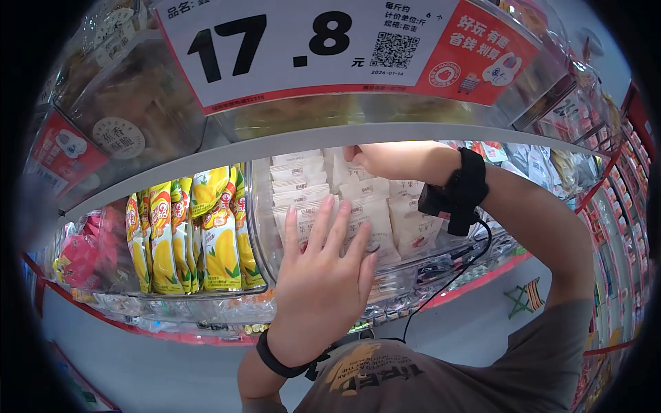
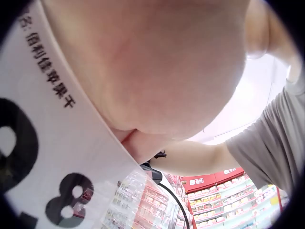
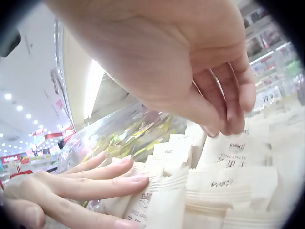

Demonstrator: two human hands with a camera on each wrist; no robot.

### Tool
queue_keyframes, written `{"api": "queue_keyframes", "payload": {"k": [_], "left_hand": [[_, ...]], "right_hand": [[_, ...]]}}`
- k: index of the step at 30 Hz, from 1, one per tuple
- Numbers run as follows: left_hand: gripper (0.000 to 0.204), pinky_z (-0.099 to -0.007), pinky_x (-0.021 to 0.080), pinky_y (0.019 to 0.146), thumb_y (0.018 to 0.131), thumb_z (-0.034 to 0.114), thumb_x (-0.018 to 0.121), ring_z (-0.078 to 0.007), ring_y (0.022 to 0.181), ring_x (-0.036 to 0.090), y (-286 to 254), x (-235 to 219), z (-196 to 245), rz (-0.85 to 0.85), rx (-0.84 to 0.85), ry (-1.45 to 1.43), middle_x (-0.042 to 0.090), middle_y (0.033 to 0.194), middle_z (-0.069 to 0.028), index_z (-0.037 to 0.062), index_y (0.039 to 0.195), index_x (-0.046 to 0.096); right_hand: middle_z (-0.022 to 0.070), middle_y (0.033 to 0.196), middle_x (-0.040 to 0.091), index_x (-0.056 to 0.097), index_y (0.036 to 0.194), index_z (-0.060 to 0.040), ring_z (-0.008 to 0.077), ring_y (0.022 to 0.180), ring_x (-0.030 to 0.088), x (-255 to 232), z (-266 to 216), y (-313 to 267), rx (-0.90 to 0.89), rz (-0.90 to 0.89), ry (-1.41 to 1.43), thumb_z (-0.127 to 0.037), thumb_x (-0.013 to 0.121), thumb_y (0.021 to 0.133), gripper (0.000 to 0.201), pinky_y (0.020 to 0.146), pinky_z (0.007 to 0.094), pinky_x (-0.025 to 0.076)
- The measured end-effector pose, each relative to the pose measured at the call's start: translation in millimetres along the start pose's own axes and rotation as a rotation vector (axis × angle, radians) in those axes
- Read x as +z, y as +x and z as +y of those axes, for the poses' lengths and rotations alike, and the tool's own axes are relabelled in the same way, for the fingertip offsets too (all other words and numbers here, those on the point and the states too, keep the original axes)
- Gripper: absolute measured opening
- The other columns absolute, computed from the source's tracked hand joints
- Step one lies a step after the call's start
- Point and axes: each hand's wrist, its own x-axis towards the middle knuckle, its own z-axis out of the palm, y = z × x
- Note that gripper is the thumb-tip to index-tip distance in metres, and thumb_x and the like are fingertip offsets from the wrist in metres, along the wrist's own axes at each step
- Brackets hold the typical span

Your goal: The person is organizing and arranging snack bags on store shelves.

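Note:
Cream-white packets of dried apples stand in rows in a clear bin. My left hand lies over the front packets with its fingers straight and spread, fingertips touching them. In the right wrist view, those left fingers rest along the packet tops. My right hand reaches in at the back of the bin, under the shelf edge. Its thumb and fingers pinch the top edge of one dried apple packet. The left wrist view shows mostly the skin of a hand, its fingertips hidden.
Yellow mango-printed packets fill the bin to the left. Just above the hands runs a white shelf edge with a large price sign. A black cable hangs from the right wrist camera.

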Motion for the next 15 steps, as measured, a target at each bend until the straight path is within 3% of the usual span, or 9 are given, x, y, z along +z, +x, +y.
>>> {"api": "queue_keyframes", "payload": {"k": [2, 5, 8, 11, 12, 15], "left_hand": [[0.035, -0.0546, 0.022, 0.109, 0.091, 0.028, 0.051, -0.0339, 0.131, 0.039, 3.0, -2.6, 7.8, -0.007, -0.002, 0.036, 0.05, 0.132, -0.0191, 0.0066, 0.117, 0.06], [0.035, -0.0526, 0.023, 0.109, 0.091, 0.027, 0.052, -0.034, 0.132, 0.038, 7.8, 3.9, 16.4, -0.001, -0.009, -0.017, 0.049, 0.131, -0.0217, 0.0051, 0.116, 0.059], [0.036, -0.0511, 0.024, 0.109, 0.09, 0.027, 0.053, -0.034, 0.132, 0.038, 14.9, 8.2, 16.7, 0.008, 0.027, -0.043, 0.047, 0.133, -0.0225, 0.0042, 0.117, 0.058], [0.037, -0.0541, 0.024, 0.108, 0.089, 0.028, 0.054, -0.0359, 0.132, 0.037, 15.6, 11.0, 13.1, -0.023, 0.029, -0.062, 0.047, 0.132, -0.0223, 0.005, 0.119, 0.057], [0.038, -0.0563, 0.025, 0.107, 0.088, 0.029, 0.055, -0.0361, 0.131, 0.038, 16.1, 11.6, 12.4, -0.016, 0.012, -0.059, 0.048, 0.13, -0.0224, 0.0048, 0.118, 0.058], [0.041, -0.0616, 0.025, 0.104, 0.086, 0.032, 0.057, -0.0373, 0.13, 0.039, 17.1, 14.1, 13.1, 0.0, -0.029, -0.058, 0.051, 0.126, -0.0222, 0.0052, 0.117, 0.06]], "right_hand": [[0.0054, 0.081, 0.062, 0.062, 0.091, -0.0036, 0.0193, 0.075, 0.061, 7.9, 11.7, 13.2, -0.18, -0.027, 0.122, -0.012, 0.068, 0.077, 0.017, 0.071, 0.033, 0.048], [0.0118, 0.08, 0.068, 0.067, 0.09, -0.0051, 0.0251, 0.07, 0.063, 8.9, 8.0, 23.6, -0.163, -0.265, 0.06, -0.007, 0.069, 0.072, 0.019, 0.061, 0.0359, 0.048], [0.0068, 0.078, 0.063, 0.064, 0.085, -0.0045, 0.0179, 0.073, 0.06, 8.6, 13.5, 30.7, -0.047, -0.334, 0.027, -0.011, 0.068, 0.076, 0.012, 0.065, 0.0325, 0.046], [0.0087, 0.073, 0.063, 0.064, 0.079, -0.0042, 0.0193, 0.069, 0.059, 4.8, 18.1, 22.3, 0.1, -0.096, -0.054, -0.01, 0.067, 0.075, 0.008, 0.063, 0.0354, 0.046], [0.01, 0.07, 0.062, 0.064, 0.079, -0.0047, 0.0205, 0.067, 0.059, 16.2, 30.6, 28.2, 0.049, 0.047, -0.206, -0.009, 0.065, 0.073, 0.007, 0.06, 0.0373, 0.045], [0.0099, 0.071, 0.063, 0.063, 0.082, -0.0036, 0.0217, 0.068, 0.06, 11.3, 35.6, 24.2, 0.033, -0.162, -0.314, -0.009, 0.067, 0.07, 0.014, 0.058, 0.0378, 0.045]]}}
